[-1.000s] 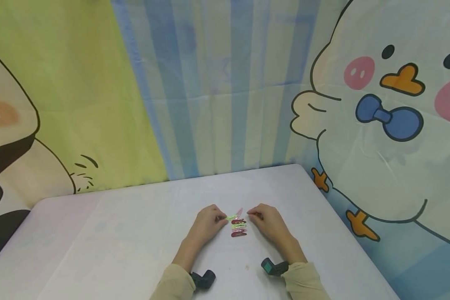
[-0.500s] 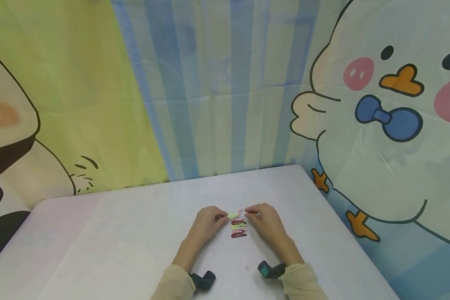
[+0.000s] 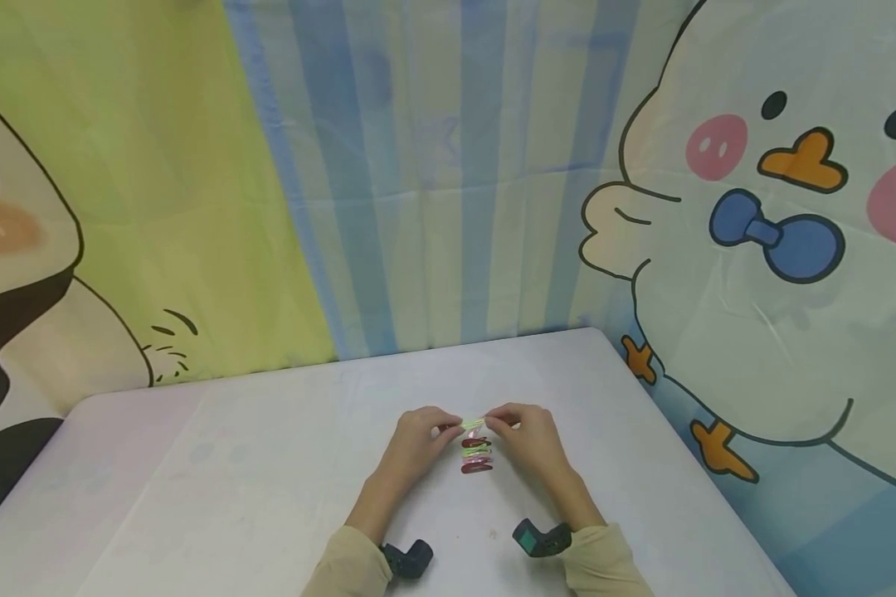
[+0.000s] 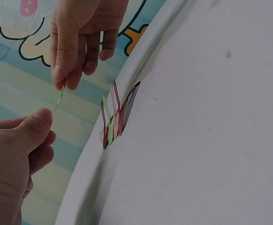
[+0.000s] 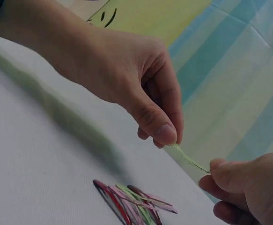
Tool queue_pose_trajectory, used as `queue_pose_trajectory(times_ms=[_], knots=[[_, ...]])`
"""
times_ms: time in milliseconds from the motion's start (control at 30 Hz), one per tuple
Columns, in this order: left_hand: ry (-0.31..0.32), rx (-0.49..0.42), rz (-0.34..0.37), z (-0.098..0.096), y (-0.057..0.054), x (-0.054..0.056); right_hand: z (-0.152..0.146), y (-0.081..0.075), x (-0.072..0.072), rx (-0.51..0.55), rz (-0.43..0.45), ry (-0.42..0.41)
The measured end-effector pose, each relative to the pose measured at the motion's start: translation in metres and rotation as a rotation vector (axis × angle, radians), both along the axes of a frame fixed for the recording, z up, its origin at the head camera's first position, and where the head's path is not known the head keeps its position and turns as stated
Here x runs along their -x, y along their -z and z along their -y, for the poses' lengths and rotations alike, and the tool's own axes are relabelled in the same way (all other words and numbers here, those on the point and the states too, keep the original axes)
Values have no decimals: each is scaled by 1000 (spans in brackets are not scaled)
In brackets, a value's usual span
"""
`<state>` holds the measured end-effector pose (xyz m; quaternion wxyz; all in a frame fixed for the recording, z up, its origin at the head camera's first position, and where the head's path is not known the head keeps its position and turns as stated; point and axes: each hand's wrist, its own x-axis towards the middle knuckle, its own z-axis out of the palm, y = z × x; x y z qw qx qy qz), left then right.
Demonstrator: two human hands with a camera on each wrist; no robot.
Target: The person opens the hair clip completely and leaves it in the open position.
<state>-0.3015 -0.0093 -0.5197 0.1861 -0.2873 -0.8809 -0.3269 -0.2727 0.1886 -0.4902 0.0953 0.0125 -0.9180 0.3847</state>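
Note:
A light green hair clip is stretched between my two hands, raised above the table. My left hand pinches one end between thumb and forefinger. The opposite end is pinched by my right hand, which also appears at the top of the left wrist view. Below them several snap hair clips lie in a column on the white cloth: a dark red clip nearest me, then pink and green ones, another dark red clip, and a pink clip lying aslant at the far end. Fingertips cover the ends of the held clip.
A white-covered table spans the lower part of the head view. Printed curtains hang behind it and along the right side. Both wrists carry dark camera mounts, such as the left one.
My left hand has shifted slightly right with the green clip. My right hand has moved left and now pinches the clip's other end. The clips on the table stay put.

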Motion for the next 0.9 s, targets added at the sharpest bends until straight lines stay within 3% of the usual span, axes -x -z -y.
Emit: queue_pose_trajectory(times_ms=[300,467,633,767,900], knots=[[77,-65,-50,0,-11,-3,-1,-11,-2,173,167,20],[88,-108,10,2,-18,-9,-1,-16,-6,278,287,11],[52,-150,174,3,-26,-18,1,-20,-13,324,354,-17],[0,-204,367,1,-31,-24,2,-23,-18,313,356,-26],[-6,-307,557,0,-36,-28,3,-28,-20,295,336,-18]])
